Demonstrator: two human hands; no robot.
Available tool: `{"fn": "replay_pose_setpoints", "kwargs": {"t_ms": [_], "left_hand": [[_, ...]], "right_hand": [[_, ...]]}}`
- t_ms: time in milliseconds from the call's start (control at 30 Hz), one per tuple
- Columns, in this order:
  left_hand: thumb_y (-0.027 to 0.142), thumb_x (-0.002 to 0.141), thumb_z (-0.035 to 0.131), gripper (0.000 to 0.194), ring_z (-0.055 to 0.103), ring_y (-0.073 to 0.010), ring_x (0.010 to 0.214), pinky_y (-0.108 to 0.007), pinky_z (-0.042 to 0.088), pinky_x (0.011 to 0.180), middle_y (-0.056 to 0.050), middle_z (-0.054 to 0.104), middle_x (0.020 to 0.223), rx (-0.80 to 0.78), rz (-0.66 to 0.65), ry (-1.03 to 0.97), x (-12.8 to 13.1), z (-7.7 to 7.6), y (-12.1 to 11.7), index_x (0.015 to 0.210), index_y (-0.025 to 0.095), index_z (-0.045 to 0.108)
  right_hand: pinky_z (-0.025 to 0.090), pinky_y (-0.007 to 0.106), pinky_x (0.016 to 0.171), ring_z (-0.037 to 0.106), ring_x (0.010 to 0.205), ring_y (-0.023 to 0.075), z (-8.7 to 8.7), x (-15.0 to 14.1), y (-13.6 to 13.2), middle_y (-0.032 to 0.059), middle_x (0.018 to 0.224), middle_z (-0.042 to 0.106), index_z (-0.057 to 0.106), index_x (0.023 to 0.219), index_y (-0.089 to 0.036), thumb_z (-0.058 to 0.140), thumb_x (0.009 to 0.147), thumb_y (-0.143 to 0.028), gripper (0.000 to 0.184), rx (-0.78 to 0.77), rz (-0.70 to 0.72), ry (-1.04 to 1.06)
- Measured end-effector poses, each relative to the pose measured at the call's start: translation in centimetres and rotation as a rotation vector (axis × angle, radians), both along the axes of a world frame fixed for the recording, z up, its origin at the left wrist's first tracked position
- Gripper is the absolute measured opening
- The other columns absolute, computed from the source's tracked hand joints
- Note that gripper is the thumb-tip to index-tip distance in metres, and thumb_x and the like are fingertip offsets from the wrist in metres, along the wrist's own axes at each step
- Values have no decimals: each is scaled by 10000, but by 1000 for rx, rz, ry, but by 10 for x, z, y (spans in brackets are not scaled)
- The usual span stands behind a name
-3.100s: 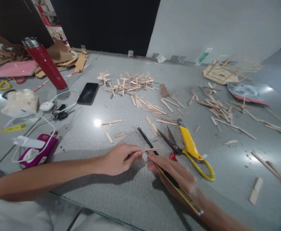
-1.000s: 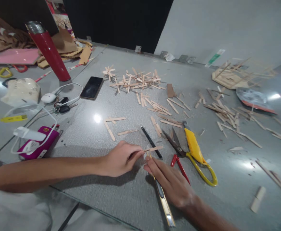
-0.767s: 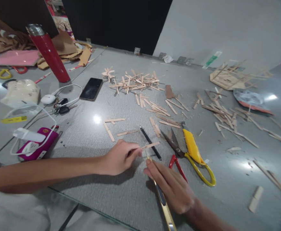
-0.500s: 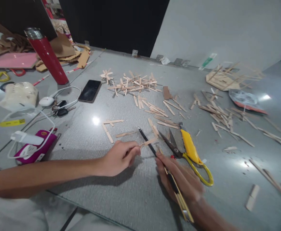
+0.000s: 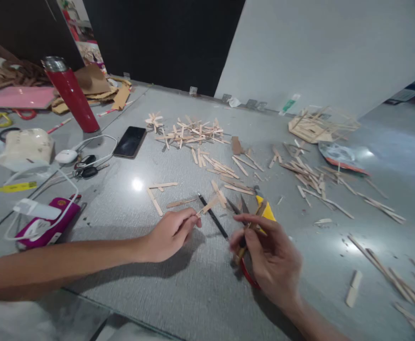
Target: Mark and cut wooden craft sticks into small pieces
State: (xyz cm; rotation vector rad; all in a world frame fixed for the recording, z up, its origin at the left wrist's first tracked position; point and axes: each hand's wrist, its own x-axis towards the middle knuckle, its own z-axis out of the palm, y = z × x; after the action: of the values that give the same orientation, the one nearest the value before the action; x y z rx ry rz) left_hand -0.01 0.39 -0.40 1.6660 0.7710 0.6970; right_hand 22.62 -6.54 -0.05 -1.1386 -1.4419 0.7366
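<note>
My left hand [image 5: 173, 234] pinches one end of a flat wooden craft stick [image 5: 209, 205] between thumb and fingers, just above the table. In my right hand [image 5: 271, 255] is a slim gold-and-black utility knife [image 5: 260, 210], tilted upward, its lower part hidden by the fingers. Scissors [image 5: 244, 203] lie close behind that hand, their blades showing. A curved red piece [image 5: 249, 274] shows below the fingers. Past them is a yellow tool [image 5: 268, 210], partly covered by the hand. Between my hands lies a black pen [image 5: 212, 216].
Piles of craft sticks [image 5: 196, 132] spread over the grey table. On the left are a phone [image 5: 130, 141], a red flask [image 5: 74, 99], keys [image 5: 88, 172] and a purple pouch [image 5: 47, 222] with a white cable. A stick structure [image 5: 310, 127] stands at the back right.
My right hand has lifted and turned palm-inward, swinging the knife from pointing along the table to an upward tilt. My left hand keeps its pinch on the stick. The view has shifted slightly.
</note>
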Motion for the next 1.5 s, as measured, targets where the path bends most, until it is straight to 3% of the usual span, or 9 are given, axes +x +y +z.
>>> {"fn": "replay_pose_setpoints", "kwargs": {"t_ms": [67,100,300,467,633,933,1233,1500], "left_hand": [[479,1116,366,395,410,-104,464,-215,319,490,68,474,557,-91,-54,-59,0,2,0,927,183,547],[516,1113,369,413,391,-99,451,-211,303,473,75,462,553,-150,-89,-92,0,4,-1,916,190,528],[635,1061,476,474,304,-72,446,-194,264,426,105,382,575,-448,-265,-289,2,11,-7,839,216,443],[639,1046,517,484,279,-66,447,-193,255,414,114,362,563,-523,-352,-330,2,9,-9,829,212,446],[637,1038,539,473,285,-61,408,-192,257,390,119,378,532,-608,-364,-363,2,5,-10,847,211,463],[590,1042,580,440,366,-63,384,-199,321,396,114,424,533,-756,-468,-443,2,4,-7,893,179,535],[594,1036,591,466,241,-57,414,-195,277,407,133,329,530,-754,-455,-431,2,4,-5,821,193,488],[605,1018,617,473,324,-61,413,-206,280,414,116,377,558,-755,-467,-460,3,7,-3,825,193,489]], "right_hand": [[479,170,383,558,426,71,-2,-5,-1,18,950,786,557,1319,-291,514,1086,-208,251,-2,-50,-10],[477,171,390,542,422,69,-3,-6,-1,6,953,783,528,1340,-306,514,1076,-187,290,14,-55,-57],[600,209,620,739,608,134,-5,-5,-2,-27,762,772,650,1206,-263,535,1026,-89,276,275,-31,-568],[620,225,655,778,652,152,-6,-3,-1,22,830,813,647,1182,-224,500,1024,-45,281,377,-9,-683],[640,259,667,803,690,177,-10,0,-1,64,935,848,652,1283,-215,531,990,5,385,468,-9,-766],[642,263,660,806,685,187,-13,-2,-3,47,891,842,677,1316,-226,543,955,37,466,440,-49,-783],[625,212,601,790,639,170,-10,-5,2,40,867,840,720,1116,-212,573,951,-17,295,285,35,-623],[580,200,529,728,526,150,-7,-7,3,-12,701,761,720,964,-216,584,946,-58,209,230,-2,-576]]}}
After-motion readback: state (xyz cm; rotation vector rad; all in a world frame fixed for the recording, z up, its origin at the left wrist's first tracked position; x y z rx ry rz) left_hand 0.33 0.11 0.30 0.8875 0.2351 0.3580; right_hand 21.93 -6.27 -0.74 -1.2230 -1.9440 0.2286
